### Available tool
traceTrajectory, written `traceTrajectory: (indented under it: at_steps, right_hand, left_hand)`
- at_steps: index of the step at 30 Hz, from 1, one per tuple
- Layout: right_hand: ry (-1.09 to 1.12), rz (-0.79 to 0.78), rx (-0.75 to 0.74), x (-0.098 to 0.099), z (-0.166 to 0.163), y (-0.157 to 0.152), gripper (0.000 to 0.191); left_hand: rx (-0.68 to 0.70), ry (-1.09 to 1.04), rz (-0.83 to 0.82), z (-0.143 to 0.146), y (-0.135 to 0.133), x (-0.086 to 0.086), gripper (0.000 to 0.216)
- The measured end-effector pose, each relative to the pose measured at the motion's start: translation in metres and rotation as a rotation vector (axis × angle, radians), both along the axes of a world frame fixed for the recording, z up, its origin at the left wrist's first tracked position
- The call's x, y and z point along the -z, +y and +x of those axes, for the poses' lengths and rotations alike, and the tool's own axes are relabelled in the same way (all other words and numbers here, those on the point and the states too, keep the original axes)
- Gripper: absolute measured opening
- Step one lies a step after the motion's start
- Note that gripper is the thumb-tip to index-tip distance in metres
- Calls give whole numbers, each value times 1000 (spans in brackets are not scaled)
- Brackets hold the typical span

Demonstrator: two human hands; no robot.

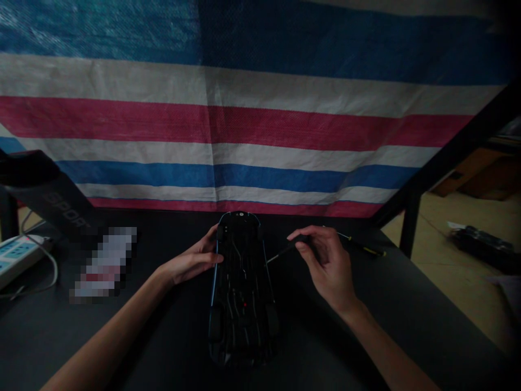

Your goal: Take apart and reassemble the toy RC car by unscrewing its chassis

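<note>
A black plastic toy car (243,288) lies upside down in the middle of the dark, matte table (407,315). Its flat underside faces up, with shallow moulded ribs, a thin blue line along the edges and one small red dot. The body is long and narrow, rounded at the far end.

The left hand (195,259) is at the left side of the car, near the far end. The thumb lies on the underside and the fingers are curled around the edge, so they grip the car.

The right hand (328,266) is to the right of the car and does not touch it. Its fingers are closed in a pinch on a thin screwdriver (280,253). The slim metal shaft points to the right edge of the car, and the tip is just beside it. The dark handle, with small yellow marks, comes out behind the hand, away from the car.

Behind the car hangs a woven plastic tarp (244,125) with wide blue, white and red stripes and one vertical fold. Far to the left of the car is a white power strip (18,255) with a grey cable, and behind it something black with pale letters (52,195).
</note>
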State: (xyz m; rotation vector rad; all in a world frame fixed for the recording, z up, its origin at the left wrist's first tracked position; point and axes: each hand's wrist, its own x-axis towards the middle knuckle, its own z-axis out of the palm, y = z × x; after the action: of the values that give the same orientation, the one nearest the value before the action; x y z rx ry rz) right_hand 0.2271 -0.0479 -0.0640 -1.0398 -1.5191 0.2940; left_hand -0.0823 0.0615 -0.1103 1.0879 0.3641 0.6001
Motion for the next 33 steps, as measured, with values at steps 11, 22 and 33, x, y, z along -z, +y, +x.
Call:
traceTrajectory:
  at_steps: [11,22,33]
  right_hand:
    - [-99,17,-14,-1,1,-5,21]
    - [-187,54,-4,-2,1,-9,22]
    - [-261,87,-68,-15,-5,-11,25]
  left_hand:
    - [-3,4,5,0,-1,-1,90]
    - [7,-11,13,3,-4,-7,90]
    - [11,-4,12,2,-4,-8,89]
